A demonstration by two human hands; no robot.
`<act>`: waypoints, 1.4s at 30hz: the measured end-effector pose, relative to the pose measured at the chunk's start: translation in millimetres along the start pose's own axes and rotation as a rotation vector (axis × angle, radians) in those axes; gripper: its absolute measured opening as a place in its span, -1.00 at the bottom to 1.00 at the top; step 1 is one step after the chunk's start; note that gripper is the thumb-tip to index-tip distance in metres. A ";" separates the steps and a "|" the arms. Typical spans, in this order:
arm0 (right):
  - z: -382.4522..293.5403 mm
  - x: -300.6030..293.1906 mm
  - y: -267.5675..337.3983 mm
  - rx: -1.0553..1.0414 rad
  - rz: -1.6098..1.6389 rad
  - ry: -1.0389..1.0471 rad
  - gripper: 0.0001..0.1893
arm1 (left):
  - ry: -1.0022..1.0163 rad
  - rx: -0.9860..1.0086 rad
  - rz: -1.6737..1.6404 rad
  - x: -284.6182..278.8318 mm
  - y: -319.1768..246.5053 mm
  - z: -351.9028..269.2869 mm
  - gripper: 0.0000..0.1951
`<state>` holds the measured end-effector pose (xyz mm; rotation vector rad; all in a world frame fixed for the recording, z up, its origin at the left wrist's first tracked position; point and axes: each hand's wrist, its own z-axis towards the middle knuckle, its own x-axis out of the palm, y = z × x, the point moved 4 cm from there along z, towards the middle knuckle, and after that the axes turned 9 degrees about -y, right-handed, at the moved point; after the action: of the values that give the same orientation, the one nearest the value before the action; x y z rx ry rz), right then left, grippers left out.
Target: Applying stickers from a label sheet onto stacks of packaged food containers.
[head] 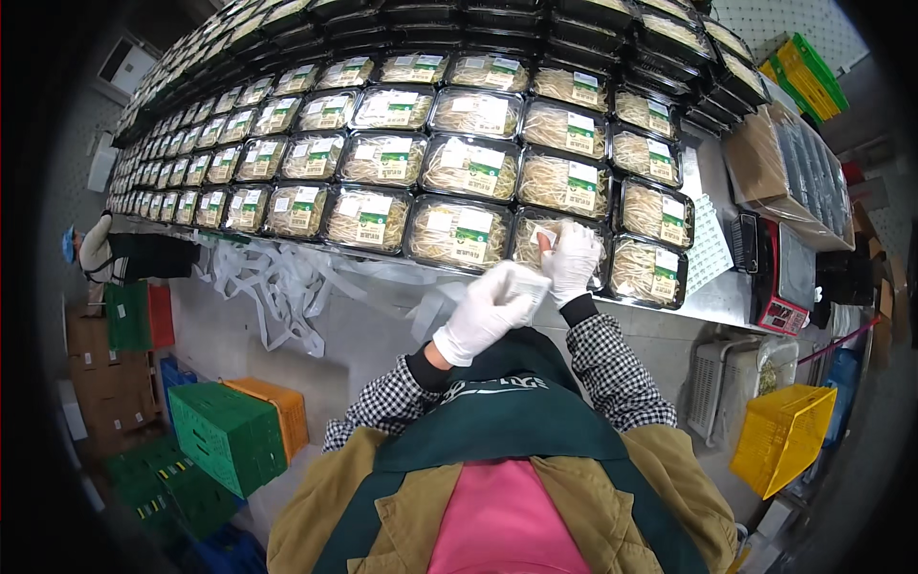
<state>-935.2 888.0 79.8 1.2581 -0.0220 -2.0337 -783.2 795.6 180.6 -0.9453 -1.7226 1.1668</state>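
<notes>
Rows of black plastic trays of bean sprouts under clear film cover the metal table; one such tray (459, 233) bears a green and beige label and a white sticker. My left hand (484, 312), in a white glove, grips a small white stack or roll of stickers (529, 288) just off the table's near edge. My right hand (571, 262), gloved with the thumb tip bare, rests over a tray of bean sprouts (531, 231) in the front row. A white sticker (543, 234) lies at that thumb; whether the fingers still hold it is unclear.
Stacked trays (502, 25) rise at the back. At right are a sheet of labels (708, 240), a red scale (783, 280) and a carton (760, 161). White backing strips (287, 287) hang at the front edge. Green crates (226, 434), a yellow crate (782, 438) and a person (107, 251) stand nearby.
</notes>
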 end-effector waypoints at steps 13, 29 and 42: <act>37.2 -56.5 8.2 0.332 1.142 0.559 -0.84 | -0.390 0.151 0.503 -11.9 15.5 35.4 -0.84; 104.1 37.8 -39.3 0.160 0.409 0.137 -0.73 | -0.583 0.562 0.473 2.0 -3.8 67.3 -0.89; 164.4 62.2 -56.1 0.477 0.804 0.377 -0.77 | -0.316 -0.043 0.224 -4.1 15.4 86.8 -0.87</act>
<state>-1111.4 835.7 96.7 1.5666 -0.7468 -1.1089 -859.4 768.1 145.6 -1.0439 -1.9323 1.4952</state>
